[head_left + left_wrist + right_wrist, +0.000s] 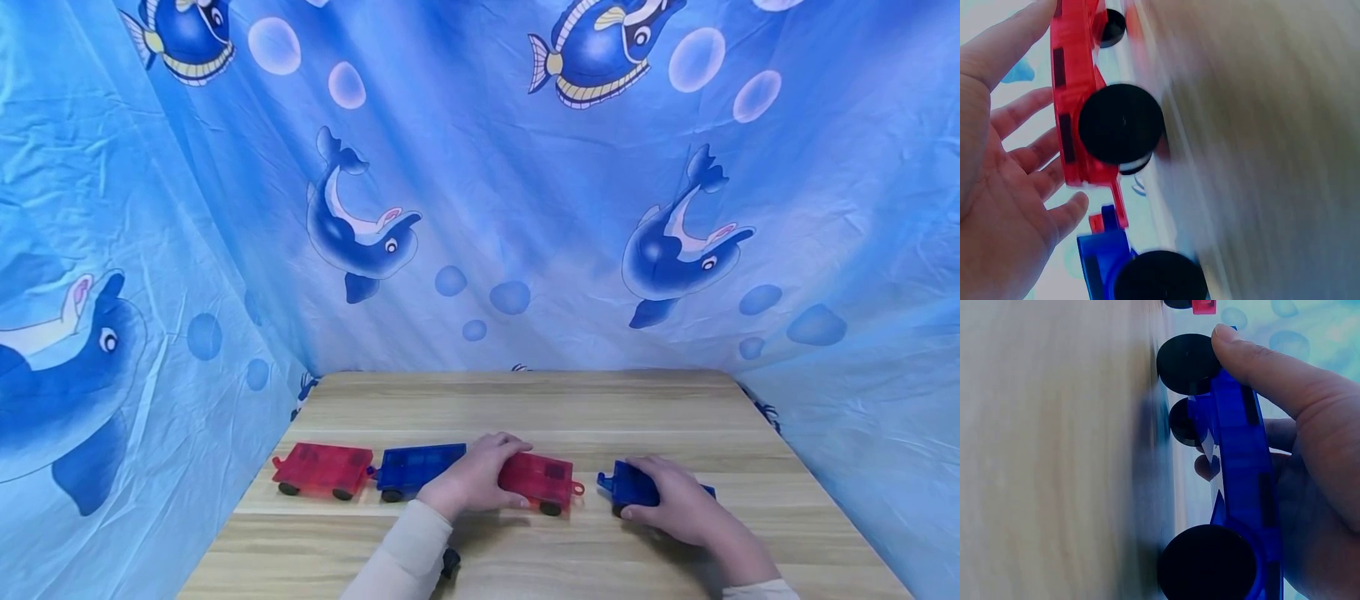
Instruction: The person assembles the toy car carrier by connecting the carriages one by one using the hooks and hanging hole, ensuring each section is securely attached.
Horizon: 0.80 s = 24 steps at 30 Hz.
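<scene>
My left hand point(480, 477) holds a red toy train car point(536, 479) from above, thumb on the near side and fingers behind it. In the left wrist view the red car's hook meets the hook of a blue toy train car point(1102, 259). To the right, my right hand point(678, 504) grips a second blue toy train car point(1241, 456) between thumb and fingers, with black wheels showing. A gap lies between its hook and the ring on the held red car. Farther left, another red toy train car point(322, 469) stands joined to the first blue car point(420, 468).
All the cars are on a wood-grain table point(525, 408). A small black object point(450, 563) shows beside my left sleeve, mostly hidden. Blue cloth walls point(480, 208) printed with dolphins and fish rise behind the table and at its sides.
</scene>
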{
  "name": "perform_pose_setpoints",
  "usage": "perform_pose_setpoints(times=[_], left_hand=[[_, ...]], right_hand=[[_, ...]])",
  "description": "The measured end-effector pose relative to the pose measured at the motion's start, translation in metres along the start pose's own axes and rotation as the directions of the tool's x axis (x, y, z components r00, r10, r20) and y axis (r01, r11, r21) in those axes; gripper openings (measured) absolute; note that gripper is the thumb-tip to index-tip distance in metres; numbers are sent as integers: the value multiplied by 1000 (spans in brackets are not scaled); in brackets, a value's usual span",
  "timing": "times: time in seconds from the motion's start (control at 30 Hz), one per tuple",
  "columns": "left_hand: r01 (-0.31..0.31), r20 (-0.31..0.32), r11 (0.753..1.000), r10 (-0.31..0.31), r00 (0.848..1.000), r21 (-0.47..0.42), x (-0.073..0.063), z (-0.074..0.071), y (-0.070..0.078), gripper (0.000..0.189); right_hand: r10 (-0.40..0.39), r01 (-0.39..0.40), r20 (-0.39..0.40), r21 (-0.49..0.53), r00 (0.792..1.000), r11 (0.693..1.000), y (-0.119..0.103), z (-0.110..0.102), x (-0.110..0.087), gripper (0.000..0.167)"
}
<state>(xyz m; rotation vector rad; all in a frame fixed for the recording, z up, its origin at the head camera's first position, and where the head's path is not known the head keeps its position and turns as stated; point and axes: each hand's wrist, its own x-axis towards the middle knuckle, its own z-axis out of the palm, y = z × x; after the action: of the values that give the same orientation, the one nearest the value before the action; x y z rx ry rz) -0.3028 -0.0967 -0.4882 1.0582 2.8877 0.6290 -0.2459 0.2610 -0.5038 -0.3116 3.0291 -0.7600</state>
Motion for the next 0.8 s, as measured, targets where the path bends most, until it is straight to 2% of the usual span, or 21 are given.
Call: perform_pose_setpoints(times=[0.27, 0.53, 0.67, 0.8], left_hand=[[-20, 11, 1000, 20, 1000, -13, 6, 8, 10, 86], [-37, 24, 999, 36, 999, 30, 9, 13, 16, 88], [-33, 35, 998, 32, 999, 44, 10, 13, 17, 85], [-13, 55, 1000, 12, 998, 21, 11, 13, 16, 79]], right_hand=[[-19, 19, 6, 13, 1000, 1000, -4, 4, 0, 90], [-12, 11, 29, 32, 999, 999, -13, 4, 0, 92], [-18, 18, 17, 28, 1000, 999, -14, 4, -1, 91], [-30, 30, 14, 32, 999, 999, -13, 6, -1, 89]])
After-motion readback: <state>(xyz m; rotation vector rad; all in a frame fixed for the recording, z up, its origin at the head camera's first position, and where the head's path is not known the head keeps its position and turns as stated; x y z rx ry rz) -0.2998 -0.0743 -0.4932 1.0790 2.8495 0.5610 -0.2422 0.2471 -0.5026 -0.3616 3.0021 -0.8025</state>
